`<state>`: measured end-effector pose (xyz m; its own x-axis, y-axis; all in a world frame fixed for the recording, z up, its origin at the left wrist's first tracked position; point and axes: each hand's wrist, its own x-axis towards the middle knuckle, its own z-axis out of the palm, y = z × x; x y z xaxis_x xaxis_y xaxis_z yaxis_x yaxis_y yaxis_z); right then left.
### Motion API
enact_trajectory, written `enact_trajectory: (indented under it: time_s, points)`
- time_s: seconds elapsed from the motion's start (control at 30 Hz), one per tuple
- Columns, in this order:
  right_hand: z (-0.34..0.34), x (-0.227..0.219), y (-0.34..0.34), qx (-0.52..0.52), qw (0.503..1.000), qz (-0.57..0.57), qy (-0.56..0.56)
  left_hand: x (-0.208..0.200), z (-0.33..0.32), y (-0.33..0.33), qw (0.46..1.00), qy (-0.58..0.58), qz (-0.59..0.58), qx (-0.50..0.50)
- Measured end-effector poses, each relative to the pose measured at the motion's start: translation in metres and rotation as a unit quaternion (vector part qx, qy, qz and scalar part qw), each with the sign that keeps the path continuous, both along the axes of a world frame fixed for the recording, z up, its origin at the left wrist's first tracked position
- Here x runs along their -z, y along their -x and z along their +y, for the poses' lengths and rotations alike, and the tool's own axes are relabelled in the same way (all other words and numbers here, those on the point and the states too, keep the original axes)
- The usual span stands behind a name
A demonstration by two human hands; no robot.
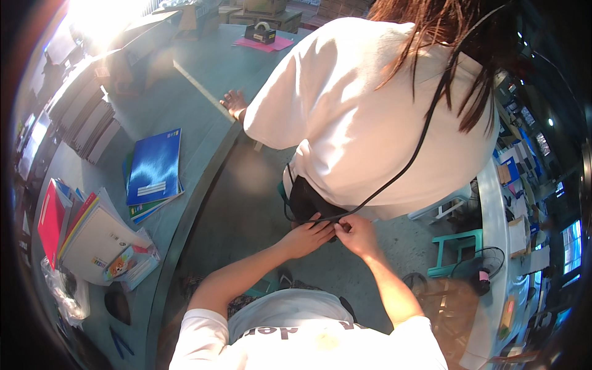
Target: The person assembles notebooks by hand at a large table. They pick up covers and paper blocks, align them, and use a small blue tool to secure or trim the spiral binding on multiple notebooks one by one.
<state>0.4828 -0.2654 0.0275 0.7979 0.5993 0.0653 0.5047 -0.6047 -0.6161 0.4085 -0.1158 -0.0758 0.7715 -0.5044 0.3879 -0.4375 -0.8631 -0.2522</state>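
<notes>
Another person in a white shirt (351, 117) stands in front of me, turned away. A black cable (427, 126) hangs from the head down the back and loops at the waist beside something black (308, 196), which may be a pouch or clothing. My left hand (305, 238) lies against this black thing at its lower edge, fingers stretched out beside the cable. Close to its right, my right hand (356, 234) is closed in a pinch at the cable's lower part. What the fingertips grip is partly hidden.
On the grey-green table (203, 132) at left are blue notebooks (154, 166), a book pile (98, 237), a paper stack (83, 117) and a tape dispenser (260, 33). The other person's hand (233, 103) rests at its edge. A green stool (456, 250) stands right.
</notes>
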Motion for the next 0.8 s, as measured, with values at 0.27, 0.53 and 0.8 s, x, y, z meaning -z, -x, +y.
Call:
enact_trajectory:
  time_s: [0.27, 0.53, 0.8]
  points:
    - [0.0, 0.006, -0.002, -0.01, 1.0, 0.019, -0.011, -0.019, -0.023, 0.031, 0.976, 0.196, 0.087, -0.049]
    - [-0.007, 0.023, 0.004, -0.016, 0.994, 0.071, -0.079, 0.005, -0.073, 0.025, 0.812, 0.488, 0.239, -0.216]
    - [-0.07, 0.08, 0.005, 0.227, 0.881, 0.391, -0.134, 0.011, -0.083, -0.004, 0.435, 0.774, 0.399, -0.229]
